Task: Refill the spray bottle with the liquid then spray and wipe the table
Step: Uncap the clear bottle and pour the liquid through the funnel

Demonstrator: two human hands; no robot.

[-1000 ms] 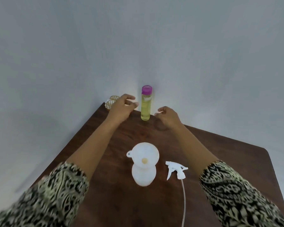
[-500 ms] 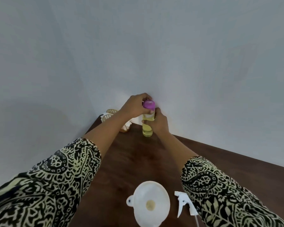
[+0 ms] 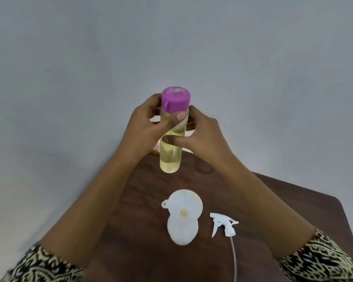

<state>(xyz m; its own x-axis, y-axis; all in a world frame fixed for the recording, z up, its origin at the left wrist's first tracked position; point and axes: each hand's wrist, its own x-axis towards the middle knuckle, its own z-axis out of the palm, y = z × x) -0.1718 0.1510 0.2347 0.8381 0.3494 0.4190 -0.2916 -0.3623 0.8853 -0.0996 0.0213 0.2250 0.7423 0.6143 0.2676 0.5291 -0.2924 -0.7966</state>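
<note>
A tall clear bottle of yellow liquid [image 3: 170,157] with a purple cap [image 3: 175,98] is lifted above the far part of the brown table [image 3: 143,251]. My left hand [image 3: 145,127] grips its upper part, thumb just under the cap. My right hand [image 3: 204,137] grips the middle of the bottle from the right. Nearer to me stands the white spray bottle [image 3: 182,231] with a white funnel [image 3: 184,204] set in its neck. The white spray head [image 3: 224,224] with its dip tube lies on the table to the right of it.
A small woven basket [image 3: 155,148] is mostly hidden behind my left hand at the table's far corner. A plain grey wall lies behind. The table's right edge runs close to my right sleeve [image 3: 322,261].
Both hands took hold of the yellow bottle at the far corner and lifted it up and toward me. The view tilted down, so the funnel and spray head sit higher in the frame.
</note>
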